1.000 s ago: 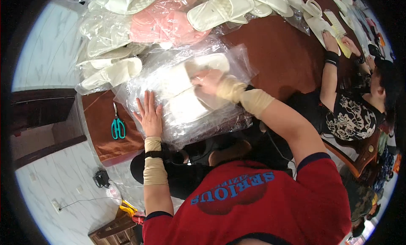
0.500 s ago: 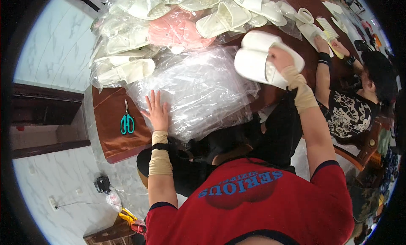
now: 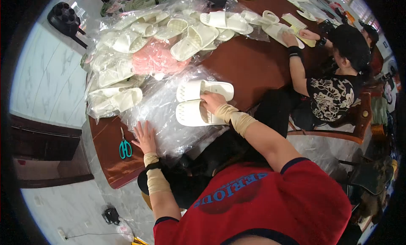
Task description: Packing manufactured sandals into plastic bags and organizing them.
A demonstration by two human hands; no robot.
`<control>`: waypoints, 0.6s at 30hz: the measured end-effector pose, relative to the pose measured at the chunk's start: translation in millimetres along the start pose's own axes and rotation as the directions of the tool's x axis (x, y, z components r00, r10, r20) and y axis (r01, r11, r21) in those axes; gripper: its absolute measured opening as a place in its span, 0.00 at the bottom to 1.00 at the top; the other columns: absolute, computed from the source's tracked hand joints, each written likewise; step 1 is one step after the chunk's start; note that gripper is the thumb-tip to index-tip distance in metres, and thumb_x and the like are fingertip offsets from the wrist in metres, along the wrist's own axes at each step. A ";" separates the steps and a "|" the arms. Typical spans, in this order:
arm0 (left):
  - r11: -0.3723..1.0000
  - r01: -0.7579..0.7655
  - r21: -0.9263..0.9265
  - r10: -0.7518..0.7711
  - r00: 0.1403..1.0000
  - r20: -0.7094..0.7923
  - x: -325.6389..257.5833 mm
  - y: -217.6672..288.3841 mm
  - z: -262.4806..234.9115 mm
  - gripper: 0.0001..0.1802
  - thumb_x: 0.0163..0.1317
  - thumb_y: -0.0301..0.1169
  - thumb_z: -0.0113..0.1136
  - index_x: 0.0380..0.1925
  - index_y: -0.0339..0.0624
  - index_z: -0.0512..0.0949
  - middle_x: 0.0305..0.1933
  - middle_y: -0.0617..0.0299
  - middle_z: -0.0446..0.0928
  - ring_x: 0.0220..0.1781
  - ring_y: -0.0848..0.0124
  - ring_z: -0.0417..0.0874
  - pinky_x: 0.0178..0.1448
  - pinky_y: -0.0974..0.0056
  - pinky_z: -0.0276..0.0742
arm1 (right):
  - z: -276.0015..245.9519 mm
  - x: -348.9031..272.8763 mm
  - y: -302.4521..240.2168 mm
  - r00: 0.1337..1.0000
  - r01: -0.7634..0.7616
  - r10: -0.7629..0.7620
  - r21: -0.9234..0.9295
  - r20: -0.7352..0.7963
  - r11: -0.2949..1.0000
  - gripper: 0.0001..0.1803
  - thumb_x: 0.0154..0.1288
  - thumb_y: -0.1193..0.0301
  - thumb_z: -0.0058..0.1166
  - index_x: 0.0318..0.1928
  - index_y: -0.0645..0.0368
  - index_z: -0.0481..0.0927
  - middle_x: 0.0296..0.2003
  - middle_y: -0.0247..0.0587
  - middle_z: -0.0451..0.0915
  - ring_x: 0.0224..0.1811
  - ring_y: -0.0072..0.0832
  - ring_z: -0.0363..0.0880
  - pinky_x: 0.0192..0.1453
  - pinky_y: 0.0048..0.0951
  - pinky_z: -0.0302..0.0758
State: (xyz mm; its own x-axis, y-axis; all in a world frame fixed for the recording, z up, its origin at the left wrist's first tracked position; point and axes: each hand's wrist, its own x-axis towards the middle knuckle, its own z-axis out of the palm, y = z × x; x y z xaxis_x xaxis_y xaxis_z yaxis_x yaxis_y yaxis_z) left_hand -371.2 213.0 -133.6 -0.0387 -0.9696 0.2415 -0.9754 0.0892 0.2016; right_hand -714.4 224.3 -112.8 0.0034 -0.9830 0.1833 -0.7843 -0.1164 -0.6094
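Pale veined wall [image 3: 46, 76] fills the left side of the frame, beside a desk [image 3: 101, 139] under brown cloth. At left centre lie teal-handled scissors [image 3: 125, 149], points up-frame. Above them, bagged slippers [image 3: 114, 69] heap across the upper left, ringing a pink bundle [image 3: 154, 59]. Just right of the scissors, the left hand [image 3: 145, 138] lies with fingers spread and nothing in their grasp, at the lower left edge of the clear bags [image 3: 163, 114] stacked near the centre. Over the bags' right part is a white pair [image 3: 193, 112], side by side, gripped near the straps by the fingers of the right hand [image 3: 213, 102]. Whether the pair touches the bags, I cannot tell. Toward the upper right, a co-worker [image 3: 332, 93] handles a pale slipper [image 3: 277, 31].
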 end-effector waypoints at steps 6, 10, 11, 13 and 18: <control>0.974 -0.076 0.213 0.071 0.997 0.033 12.0 26.2 -35.2 0.27 0.59 0.47 0.53 0.61 0.71 0.65 0.73 0.71 0.48 0.74 0.57 0.45 0.62 0.24 0.34 | -7.8 1.8 15.8 0.995 -0.060 0.065 -0.071 0.071 0.996 0.09 0.57 0.66 0.50 0.37 0.53 0.78 0.39 0.43 0.77 0.40 0.44 0.78 0.42 0.43 0.73; 0.985 0.042 0.165 -0.076 0.975 0.209 -13.6 22.8 3.2 0.25 0.65 0.49 0.44 0.63 0.71 0.62 0.74 0.68 0.46 0.74 0.54 0.44 0.63 0.26 0.38 | -25.7 20.0 22.5 0.940 -0.017 0.024 -0.022 0.341 1.000 0.10 0.51 0.68 0.52 0.35 0.53 0.79 0.34 0.43 0.79 0.38 0.44 0.77 0.42 0.42 0.73; 0.985 0.029 0.169 -0.065 0.975 0.211 -16.6 26.8 9.2 0.25 0.65 0.49 0.44 0.63 0.71 0.62 0.74 0.68 0.46 0.74 0.54 0.44 0.63 0.26 0.38 | -36.9 24.5 32.8 0.948 0.004 -0.006 0.009 0.318 1.000 0.11 0.48 0.65 0.55 0.35 0.49 0.82 0.34 0.45 0.81 0.38 0.44 0.79 0.43 0.40 0.74; 0.985 0.071 0.157 -0.081 0.995 0.058 -20.2 36.8 18.0 0.25 0.67 0.48 0.40 0.64 0.70 0.60 0.74 0.68 0.45 0.75 0.55 0.42 0.65 0.29 0.38 | -72.9 38.4 64.4 0.903 0.125 -0.119 0.013 0.413 0.992 0.11 0.46 0.66 0.56 0.33 0.50 0.82 0.32 0.46 0.81 0.36 0.44 0.79 0.42 0.39 0.74; 0.967 0.129 0.222 -0.144 0.988 0.053 -20.0 38.5 17.6 0.25 0.67 0.47 0.40 0.64 0.68 0.60 0.74 0.68 0.45 0.75 0.57 0.40 0.67 0.32 0.37 | -180.6 84.3 142.0 0.927 0.200 -0.095 -0.265 0.362 0.943 0.09 0.45 0.67 0.56 0.30 0.52 0.83 0.29 0.46 0.80 0.34 0.44 0.79 0.39 0.41 0.73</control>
State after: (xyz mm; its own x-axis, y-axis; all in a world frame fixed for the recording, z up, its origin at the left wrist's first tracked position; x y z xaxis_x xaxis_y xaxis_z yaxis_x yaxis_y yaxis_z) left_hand -411.8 231.8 -147.4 0.0903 -0.9830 0.1597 -0.9959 -0.0890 0.0154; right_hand -937.4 150.5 -44.6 0.3025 -0.9517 -0.0516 -0.9033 -0.2690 -0.3342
